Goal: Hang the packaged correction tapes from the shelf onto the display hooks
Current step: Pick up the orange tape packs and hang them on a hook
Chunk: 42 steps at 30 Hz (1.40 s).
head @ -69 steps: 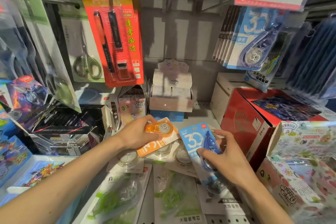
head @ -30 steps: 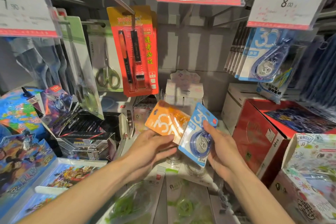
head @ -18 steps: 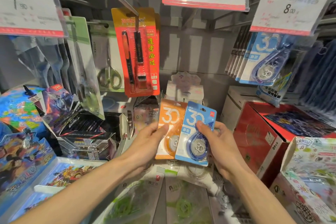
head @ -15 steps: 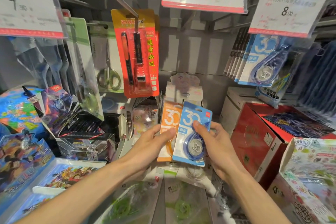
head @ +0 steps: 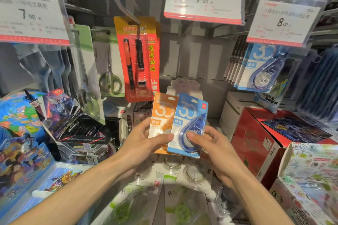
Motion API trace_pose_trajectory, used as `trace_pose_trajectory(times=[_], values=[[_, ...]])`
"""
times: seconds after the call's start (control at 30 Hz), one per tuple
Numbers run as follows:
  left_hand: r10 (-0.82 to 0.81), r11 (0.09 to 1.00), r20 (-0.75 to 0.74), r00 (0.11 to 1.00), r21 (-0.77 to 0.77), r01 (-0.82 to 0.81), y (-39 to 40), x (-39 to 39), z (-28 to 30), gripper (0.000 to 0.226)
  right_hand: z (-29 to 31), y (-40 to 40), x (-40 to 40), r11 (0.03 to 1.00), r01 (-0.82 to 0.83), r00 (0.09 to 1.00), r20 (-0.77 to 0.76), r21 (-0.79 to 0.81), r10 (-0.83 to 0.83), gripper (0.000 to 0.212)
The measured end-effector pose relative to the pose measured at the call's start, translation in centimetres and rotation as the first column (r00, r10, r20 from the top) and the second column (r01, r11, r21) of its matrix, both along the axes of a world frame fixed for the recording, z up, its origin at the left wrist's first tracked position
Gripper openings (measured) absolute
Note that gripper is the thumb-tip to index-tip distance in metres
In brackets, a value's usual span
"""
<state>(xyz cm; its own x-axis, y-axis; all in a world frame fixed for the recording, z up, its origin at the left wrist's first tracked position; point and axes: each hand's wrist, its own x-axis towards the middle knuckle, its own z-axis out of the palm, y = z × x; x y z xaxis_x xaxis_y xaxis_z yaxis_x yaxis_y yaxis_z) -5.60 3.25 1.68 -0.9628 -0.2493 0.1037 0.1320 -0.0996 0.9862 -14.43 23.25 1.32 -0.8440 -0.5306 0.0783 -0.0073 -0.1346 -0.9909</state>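
Note:
My left hand [head: 141, 142] grips an orange packaged correction tape [head: 162, 115] upright, thumb across its front. My right hand [head: 210, 144] pinches a blue packaged correction tape [head: 190, 122], which overlaps the orange one's right edge. Both packs stand side by side above the shelf. Several blue correction tape packs [head: 256, 67] hang on a display hook at the upper right under the 8.00 price tag [head: 283, 22]. More packaged tapes with green print [head: 139, 204] lie flat on the shelf below my hands.
A red pen pack [head: 139, 56] hangs on a hook directly above my hands. Scissors packs [head: 109, 71] hang to the left. A 7.90 price tag [head: 203, 2] sits above the middle. A red carton [head: 256, 142] stands right, card boxes [head: 82, 133] left.
Both hands lifted the two packs off the shelf, turned them upright and brought them together; the blue one now overlaps the orange one.

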Motion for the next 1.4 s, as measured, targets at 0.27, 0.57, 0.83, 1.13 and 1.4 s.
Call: trace_pose_trajectory(times=[0.27, 0.57, 0.83, 1.13, 1.4], values=[[0.141, 0.99, -0.07, 0.988, -0.022, -0.142, -1.2, 1.5, 2.0, 0.046, 3.1, 1.5, 0.8, 0.999, 0.034, 0.999, -0.029, -0.019, -0.035, 0.041], [0.115, 0.961, -0.149, 0.982, -0.233, -0.148, -0.3, 3.4, 4.6, 0.041, 6.2, 4.4, 1.7, 0.999, -0.008, 0.979, -0.205, 0.052, 0.018, 0.056], [0.124, 0.933, -0.202, 0.972, -0.309, -0.183, 5.3, 3.0, 7.0, 0.049, 7.9, 10.1, 0.4, 0.996, -0.023, 0.952, -0.303, 0.089, 0.049, 0.057], [0.244, 0.89, -0.264, 0.933, -0.321, -0.324, 15.8, 1.6, 9.2, 0.052, 10.3, 20.3, -2.6, 0.991, -0.093, 0.921, -0.37, 0.097, 0.123, 0.049], [0.311, 0.828, -0.338, 0.888, -0.362, -0.428, 20.2, 2.5, 10.8, 0.053, 11.3, 24.4, -3.8, 0.988, -0.132, 0.897, -0.415, 0.078, 0.153, 0.046]])
